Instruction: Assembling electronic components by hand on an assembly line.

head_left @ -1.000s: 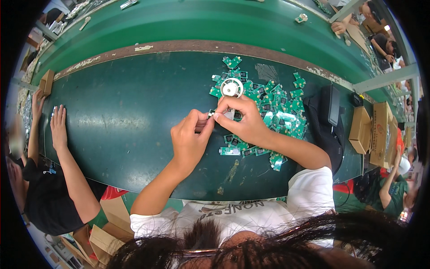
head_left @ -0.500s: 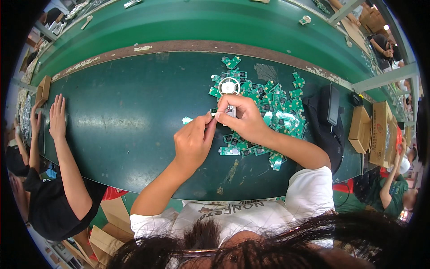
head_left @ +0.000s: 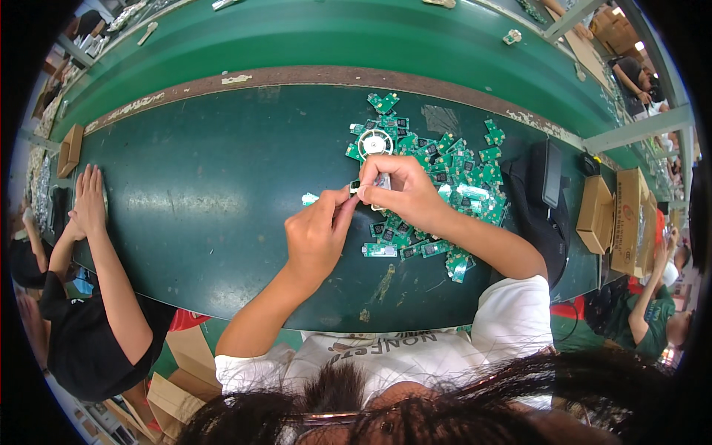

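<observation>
Both my hands meet over the green tabletop, at the left edge of a loose heap of green circuit boards (head_left: 460,167). My right hand (head_left: 406,194) is closed around a white plastic part with a spoked round ring (head_left: 375,144) at its far end; the fingers cover much of its body. Fingertips of my left hand (head_left: 317,233) pinch a small dark piece with a pale edge (head_left: 354,185), held against the white part by my right fingertips. Its kind is too small to make out. Just beyond my left fingers lies a single pale-green board (head_left: 309,199).
A black bag (head_left: 528,200) with a dark flat case (head_left: 549,174) lies right of the boards, before open cardboard boxes (head_left: 595,215). At left, a co-worker's hands (head_left: 90,204) rest on the table. A green conveyor belt (head_left: 311,41) runs beyond the brown ledge.
My hands stay together, with the ringed part shifted slightly left. The co-worker's two hands have come together at the left. Parts on the belt have moved right.
</observation>
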### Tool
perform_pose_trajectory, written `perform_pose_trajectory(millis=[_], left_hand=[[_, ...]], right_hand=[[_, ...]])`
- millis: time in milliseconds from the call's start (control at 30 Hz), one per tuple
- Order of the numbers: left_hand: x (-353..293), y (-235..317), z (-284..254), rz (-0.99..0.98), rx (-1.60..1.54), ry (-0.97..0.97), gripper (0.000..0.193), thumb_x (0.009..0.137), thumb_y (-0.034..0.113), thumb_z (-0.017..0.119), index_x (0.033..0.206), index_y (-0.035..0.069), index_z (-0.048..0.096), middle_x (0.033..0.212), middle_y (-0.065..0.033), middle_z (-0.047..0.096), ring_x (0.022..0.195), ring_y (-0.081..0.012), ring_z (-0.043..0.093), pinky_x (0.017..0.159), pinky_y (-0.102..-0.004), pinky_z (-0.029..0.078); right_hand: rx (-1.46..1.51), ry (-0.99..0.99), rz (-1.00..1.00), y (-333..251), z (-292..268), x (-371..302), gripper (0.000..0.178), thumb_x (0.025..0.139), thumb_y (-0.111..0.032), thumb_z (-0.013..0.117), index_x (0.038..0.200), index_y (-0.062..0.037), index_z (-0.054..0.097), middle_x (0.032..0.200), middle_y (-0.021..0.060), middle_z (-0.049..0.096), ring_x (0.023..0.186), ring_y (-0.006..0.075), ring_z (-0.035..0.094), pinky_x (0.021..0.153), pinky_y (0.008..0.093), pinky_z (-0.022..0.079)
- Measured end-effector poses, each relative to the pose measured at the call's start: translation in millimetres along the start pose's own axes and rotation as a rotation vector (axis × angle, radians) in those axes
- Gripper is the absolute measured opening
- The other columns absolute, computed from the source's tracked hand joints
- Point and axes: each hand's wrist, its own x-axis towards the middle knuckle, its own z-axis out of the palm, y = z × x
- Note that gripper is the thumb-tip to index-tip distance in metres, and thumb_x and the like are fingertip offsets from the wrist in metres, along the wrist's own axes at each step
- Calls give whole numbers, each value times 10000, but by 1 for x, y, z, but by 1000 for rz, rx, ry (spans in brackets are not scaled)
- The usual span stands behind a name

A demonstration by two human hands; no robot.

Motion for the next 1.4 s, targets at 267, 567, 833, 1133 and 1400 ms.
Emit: perform_pose_trajectory(millis=[267,567,833,1133,1400], left_hand=[[2,-2,2,-5,-18,4,163,768,-4,719,840,14,574,659,-99,643,556,-189,656,469,-286,495],[2,1,3,-89,-98,16,155,772,4,715,837,14,574,677,-101,657,604,-190,681,502,-279,521],[1,0,2,-86,-79,-2,136,783,-20,709,827,-14,581,740,-110,678,653,-163,695,562,-258,541],[1,1,2,-104,-74,-6,132,788,-19,705,826,-22,579,755,-106,682,663,-155,694,563,-257,542],[0,1,2,-129,-103,-21,127,793,-16,700,831,-16,579,755,-109,680,659,-157,693,562,-258,538]], right_hand=[[-33,9,-2,0,1,0,92,827,-19,626,772,-6,554,823,18,526,740,65,496,622,231,396],[-5,23,-1,5,3,-1,85,830,-19,627,781,-3,560,824,17,525,744,64,489,622,222,389],[26,41,-8,5,4,-1,86,840,-28,623,793,-6,554,829,20,524,752,70,493,631,225,395],[60,59,-31,7,7,-3,91,854,-39,619,803,-5,551,837,29,530,770,75,506,656,228,404],[-13,50,-36,7,4,-3,89,846,-24,623,795,-2,554,830,25,528,767,73,500,646,229,397]])
